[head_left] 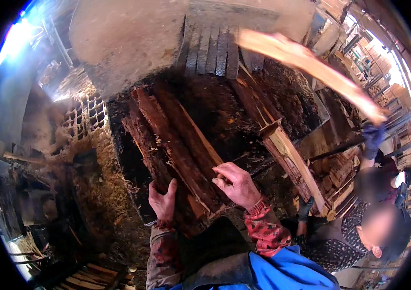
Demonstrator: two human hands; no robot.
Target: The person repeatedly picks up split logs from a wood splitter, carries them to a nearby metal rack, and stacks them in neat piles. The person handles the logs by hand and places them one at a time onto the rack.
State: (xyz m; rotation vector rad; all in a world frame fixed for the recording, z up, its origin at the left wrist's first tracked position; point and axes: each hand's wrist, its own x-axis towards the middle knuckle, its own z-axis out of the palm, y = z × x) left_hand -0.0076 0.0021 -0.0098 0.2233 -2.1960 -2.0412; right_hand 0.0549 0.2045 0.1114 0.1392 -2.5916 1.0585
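Several long, bark-covered wood slabs (164, 140) lie side by side on the dark work surface before me, pointing away. My left hand (163, 199) is at the near end of the leftmost slab (142, 142), thumb on one side and fingers on the other, closed around it. Some of its fingers are hidden. The curled fingers of my right hand (238, 184) close on the pale edge of the rightmost slab (198, 128) in this group. Bark bits and shreds cling to the slabs.
Right of me, a co-worker's dark-gloved hand (305, 209) touches a split slab (290, 157). A blue-gloved hand (373, 137) holds a long pale plank (311, 63), blurred, across the upper right. Dark metal strips (212, 50) hang at the far side. Sawdust (96, 183) lies left; cut wood (338, 171) is piled right.
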